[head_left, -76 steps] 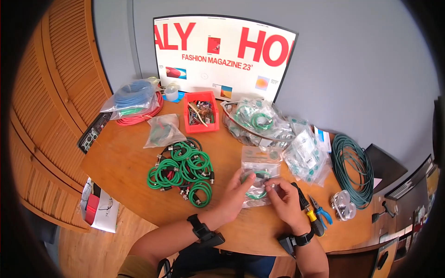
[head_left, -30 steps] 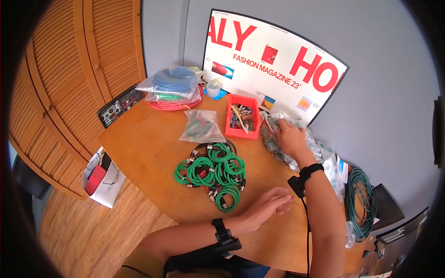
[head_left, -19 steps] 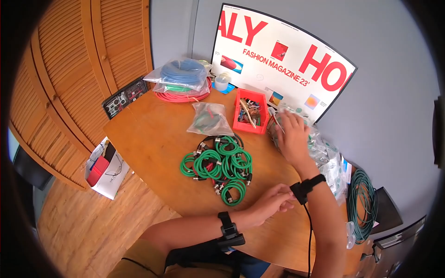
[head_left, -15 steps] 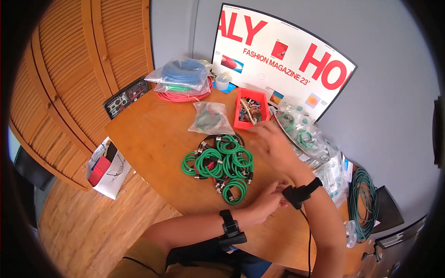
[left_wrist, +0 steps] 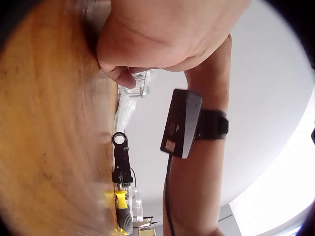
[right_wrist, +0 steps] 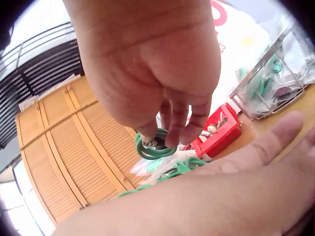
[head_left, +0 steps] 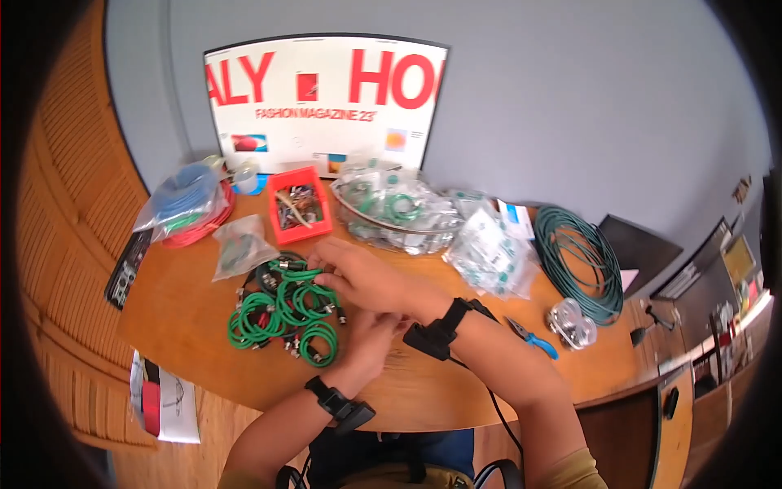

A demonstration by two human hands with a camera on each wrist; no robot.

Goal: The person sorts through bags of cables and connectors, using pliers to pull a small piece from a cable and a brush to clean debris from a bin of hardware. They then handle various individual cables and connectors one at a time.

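Note:
My right hand [head_left: 366, 281] reaches over the pile of green coiled cables [head_left: 314, 342]. In the right wrist view its thumb and fingers pinch a small green coiled cable [right_wrist: 154, 155] with metal connectors, close above the pile. Just below and in front of the right wrist, my left hand [head_left: 368, 349] rests by the desk with loose fingers; nothing shows in it, and the right arm partly covers its fingertips. In the left wrist view the left hand [left_wrist: 157, 42] hangs close to the wooden surface, fingers slightly bent.
Behind the pile stand a red bin [head_left: 278, 226] of small parts and a wire basket [head_left: 383, 222] of bagged cables. More bags [head_left: 489, 253], a dark green cable coil [head_left: 607, 277], blue-handled pliers [head_left: 538, 344] and a clear container [head_left: 572, 324] lie rightward.
Both hands held a bagged cable at first; that bag has left the desk front. My right hand went to the basket, then left to the pile, and now pinches a coiled cable. The head view turned.

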